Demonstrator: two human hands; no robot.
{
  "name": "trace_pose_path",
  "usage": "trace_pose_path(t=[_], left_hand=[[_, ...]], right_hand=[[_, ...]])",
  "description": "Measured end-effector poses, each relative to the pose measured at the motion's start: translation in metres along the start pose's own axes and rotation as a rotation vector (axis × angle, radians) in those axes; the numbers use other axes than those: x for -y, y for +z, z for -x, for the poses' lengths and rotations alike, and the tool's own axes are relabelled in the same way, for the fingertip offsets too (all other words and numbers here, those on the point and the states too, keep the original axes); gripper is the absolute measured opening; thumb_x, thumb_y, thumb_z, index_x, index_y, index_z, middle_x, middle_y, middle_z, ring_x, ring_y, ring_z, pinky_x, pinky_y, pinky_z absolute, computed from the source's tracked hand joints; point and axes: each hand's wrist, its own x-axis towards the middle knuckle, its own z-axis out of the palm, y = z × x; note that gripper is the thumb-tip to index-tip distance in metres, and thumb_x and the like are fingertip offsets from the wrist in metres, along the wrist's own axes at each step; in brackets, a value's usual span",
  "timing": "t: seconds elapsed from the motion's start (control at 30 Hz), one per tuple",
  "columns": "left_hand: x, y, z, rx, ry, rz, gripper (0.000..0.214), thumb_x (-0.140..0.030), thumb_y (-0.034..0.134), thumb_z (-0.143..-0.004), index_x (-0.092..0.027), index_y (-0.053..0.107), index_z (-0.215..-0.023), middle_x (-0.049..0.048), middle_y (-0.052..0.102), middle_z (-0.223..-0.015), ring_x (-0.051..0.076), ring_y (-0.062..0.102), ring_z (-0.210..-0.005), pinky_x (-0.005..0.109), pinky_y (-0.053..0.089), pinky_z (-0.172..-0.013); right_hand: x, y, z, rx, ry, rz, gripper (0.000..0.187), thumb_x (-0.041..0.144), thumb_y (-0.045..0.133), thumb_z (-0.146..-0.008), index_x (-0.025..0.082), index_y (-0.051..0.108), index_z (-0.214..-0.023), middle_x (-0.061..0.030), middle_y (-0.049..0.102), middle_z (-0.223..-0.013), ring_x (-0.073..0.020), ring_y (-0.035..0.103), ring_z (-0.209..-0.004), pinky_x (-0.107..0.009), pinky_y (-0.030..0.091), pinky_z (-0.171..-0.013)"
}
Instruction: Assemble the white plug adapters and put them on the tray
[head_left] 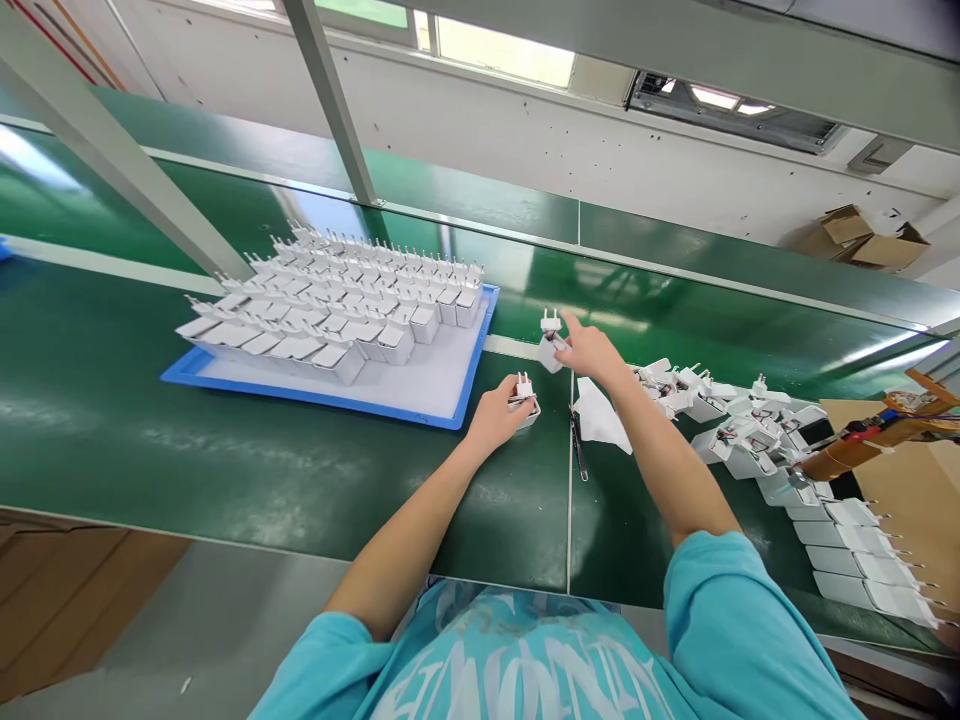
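Leftmost, the blue tray (322, 395) carries white chargers (337, 300) in tight rows, pins up, which keeps them packed square. Beside its right corner, the left hand (495, 415) grips one charger (526, 402) against the bench (150, 440). Further right, the right hand (591, 350) pinches a second charger (550, 345), pins up; loose units (735, 425) lie heaped beyond.

Left hand (496, 412) grips a white charger (524, 400), prongs up, near the blue tray (315, 395) of charger rows (337, 300). Right hand (592, 350) holds a second charger (550, 345) higher over the green counter (112, 420). Loose pile (735, 420) lies right of it.
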Motion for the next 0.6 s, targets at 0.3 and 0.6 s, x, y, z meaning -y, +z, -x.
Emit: trace_pose_path(t=[0.3,0.6], left_hand=[[-0.005,-0.011,0.009,0.082,0.321,-0.370,0.045,-0.024,0.046,-0.089,-0.014,0.053,-0.133,0.0116,0.065,-0.123,0.026,0.054,-0.113,0.045,0.043,-0.102],[-0.010,-0.019,0.016,0.131,0.266,-0.450,0.045,-0.044,0.042,-0.096,-0.016,0.059,-0.127,0.0119,0.068,-0.105,0.023,0.062,-0.096,0.035,0.049,-0.086]], right_hand=[[0.003,0.026,0.075,-0.020,-0.032,-0.018,0.071,0.038,0.053,-0.093,0.013,0.025,-0.152,-0.0149,0.074,-0.105,-0.0298,0.072,-0.093,-0.036,0.054,-0.075],[-0.076,-0.006,0.206,-1.335,0.067,-0.536,0.040,0.047,0.054,-0.088,0.045,0.055,-0.128,-0.0017,0.070,-0.112,-0.0307,0.068,-0.103,-0.054,0.054,-0.087]])
